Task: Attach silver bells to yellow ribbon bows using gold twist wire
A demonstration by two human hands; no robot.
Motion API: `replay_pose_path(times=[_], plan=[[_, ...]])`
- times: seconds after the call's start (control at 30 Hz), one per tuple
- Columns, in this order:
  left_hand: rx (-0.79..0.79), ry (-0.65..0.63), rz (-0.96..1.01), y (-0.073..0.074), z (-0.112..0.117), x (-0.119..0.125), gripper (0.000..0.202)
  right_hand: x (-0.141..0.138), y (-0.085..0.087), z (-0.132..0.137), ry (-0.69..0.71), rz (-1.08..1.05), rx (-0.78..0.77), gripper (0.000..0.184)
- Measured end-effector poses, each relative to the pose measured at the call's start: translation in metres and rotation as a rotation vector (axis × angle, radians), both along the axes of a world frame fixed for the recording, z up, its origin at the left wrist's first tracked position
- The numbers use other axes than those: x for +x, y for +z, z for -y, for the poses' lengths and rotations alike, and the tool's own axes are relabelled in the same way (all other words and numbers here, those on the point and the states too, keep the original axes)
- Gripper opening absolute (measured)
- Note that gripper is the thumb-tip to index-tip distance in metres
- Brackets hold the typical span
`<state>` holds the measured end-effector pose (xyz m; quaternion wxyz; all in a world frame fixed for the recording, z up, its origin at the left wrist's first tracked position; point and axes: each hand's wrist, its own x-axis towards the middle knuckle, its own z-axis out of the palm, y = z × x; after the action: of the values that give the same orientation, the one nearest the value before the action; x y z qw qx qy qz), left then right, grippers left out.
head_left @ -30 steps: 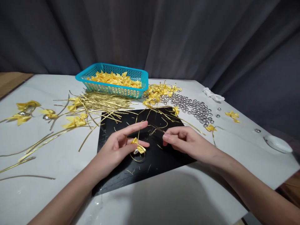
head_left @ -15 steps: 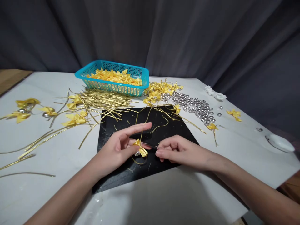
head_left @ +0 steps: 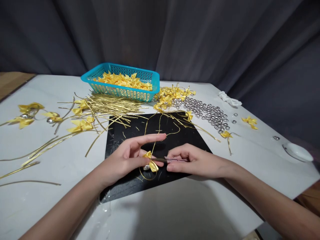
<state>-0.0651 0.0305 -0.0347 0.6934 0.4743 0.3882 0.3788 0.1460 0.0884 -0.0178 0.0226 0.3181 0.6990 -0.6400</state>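
Observation:
Over the black mat, my left hand (head_left: 131, 158) pinches a yellow ribbon bow (head_left: 153, 166) between thumb and fingers, its index finger stretched out above. A silver bead (head_left: 146, 167) sits beside the bow, partly hidden by the thumb. Thin gold cord (head_left: 150, 179) loops below the bow, and a strand runs up from it. My right hand (head_left: 191, 160) is closed on a slim tool (head_left: 160, 160) with a dark narrow end and a pale pinkish part at the fingers. The dark end points left and reaches the bow; its exact kind I cannot tell.
Behind the mat (head_left: 120, 190) stands a blue basket (head_left: 120, 90) of yellow bows, with a pile of gold cords (head_left: 112, 105) before it. Silver beads (head_left: 212, 115) and finished-looking bow pieces (head_left: 167, 96) lie to the right. A white dish (head_left: 298, 152) is near the right edge.
The slim tool now shows more plainly, its pale part visible in my right fingers and its dark end at the bow. My left hand with the bow has shifted slightly right.

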Motion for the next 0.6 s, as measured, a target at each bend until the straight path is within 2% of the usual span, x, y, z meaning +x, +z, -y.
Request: replay_pose_path(times=[0.13, 0.6], plan=[[-0.052, -0.015, 0.099, -0.0014, 0.0007, -0.0018, 0.062, -0.0010, 0.0006, -0.0002, -0.014, -0.028, -0.010, 0.038], [-0.111, -0.011, 0.240, -0.0007, 0.0013, -0.0024, 0.059, -0.0015, -0.0018, -0.0001, -0.002, -0.119, -0.009, 0.030]])
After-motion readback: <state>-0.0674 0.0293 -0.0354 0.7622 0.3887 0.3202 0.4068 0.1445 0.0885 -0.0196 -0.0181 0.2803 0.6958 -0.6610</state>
